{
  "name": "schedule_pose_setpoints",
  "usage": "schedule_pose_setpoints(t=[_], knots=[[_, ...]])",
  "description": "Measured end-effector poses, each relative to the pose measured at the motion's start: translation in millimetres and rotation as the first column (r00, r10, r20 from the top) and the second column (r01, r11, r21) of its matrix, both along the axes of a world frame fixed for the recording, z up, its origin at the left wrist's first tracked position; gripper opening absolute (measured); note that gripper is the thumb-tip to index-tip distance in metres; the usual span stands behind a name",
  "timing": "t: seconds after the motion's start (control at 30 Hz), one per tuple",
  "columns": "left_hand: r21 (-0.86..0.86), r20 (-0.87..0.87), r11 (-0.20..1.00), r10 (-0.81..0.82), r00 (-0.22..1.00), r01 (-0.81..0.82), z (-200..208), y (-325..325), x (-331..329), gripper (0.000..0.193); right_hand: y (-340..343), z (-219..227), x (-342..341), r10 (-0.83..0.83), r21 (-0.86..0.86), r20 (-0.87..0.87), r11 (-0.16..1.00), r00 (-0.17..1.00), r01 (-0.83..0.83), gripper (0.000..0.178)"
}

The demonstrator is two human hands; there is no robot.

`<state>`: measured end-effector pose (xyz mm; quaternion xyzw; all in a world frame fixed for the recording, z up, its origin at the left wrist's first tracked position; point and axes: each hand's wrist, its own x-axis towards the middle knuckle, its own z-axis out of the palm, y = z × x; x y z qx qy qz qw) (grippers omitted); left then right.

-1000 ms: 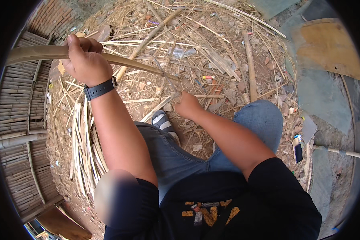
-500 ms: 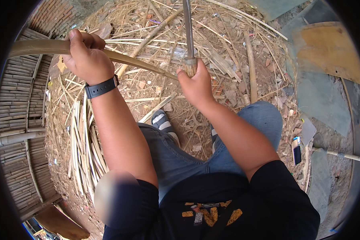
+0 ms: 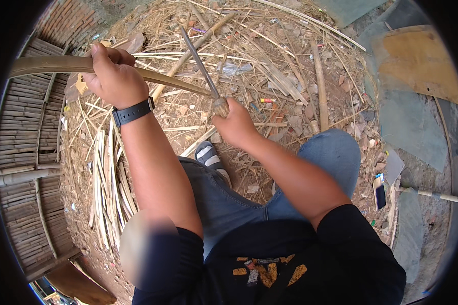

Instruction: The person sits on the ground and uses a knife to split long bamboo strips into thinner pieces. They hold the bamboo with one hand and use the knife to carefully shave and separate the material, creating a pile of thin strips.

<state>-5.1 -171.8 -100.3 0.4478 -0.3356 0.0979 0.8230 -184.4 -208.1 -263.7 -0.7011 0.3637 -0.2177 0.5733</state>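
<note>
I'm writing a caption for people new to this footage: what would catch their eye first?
Probably the long, curved pale strip in the left hand, sweeping from the picture's left edge toward its upper middle. Near its far end, the right hand holds a long-bladed tool, its blade slanting up and left. Below the left hand, a heap of thin strips lies at the left.

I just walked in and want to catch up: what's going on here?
A person is working with both hands over littered ground. The left hand grips a long, bent strip, apparently bamboo. The right hand holds a long-bladed knife by its handle, the blade pointing away and to the left. The knife is beside the strip's right end; whether they touch is hard to tell. A bundle of pale strips lies on the ground to the left.
</note>
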Motion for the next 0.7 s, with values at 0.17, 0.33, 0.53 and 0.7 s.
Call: schedule_pose_setpoints(t=[0.17,0.33,0.53,0.7], knots=[[-0.030,-0.058,0.996,0.085,0.995,-0.086,1.5,-6.9,-7.4,0.023,12.7,-29.9,-10.1,0.032,-0.108,-0.012,0.994,0.999,-0.033,0.039],[-0.048,-0.110,0.988,0.140,0.984,-0.146,3.6,-2.1,5.9,0.022,2.0,-43.9,-4.4,0.145,-0.054,-0.305,0.984,0.941,-0.169,0.048],[-0.052,-0.071,0.993,0.106,0.992,-0.110,0.5,-2.4,4.6,0.020,-5.0,0.7,-6.0,0.047,-0.042,-0.123,0.998,0.991,-0.052,0.037],[-0.069,-0.067,0.990,0.115,0.991,-0.120,-1.7,-3.7,4.5,0.022,-7.4,35.4,-7.5,-0.108,-0.175,0.264,0.972,0.959,0.157,0.032]])
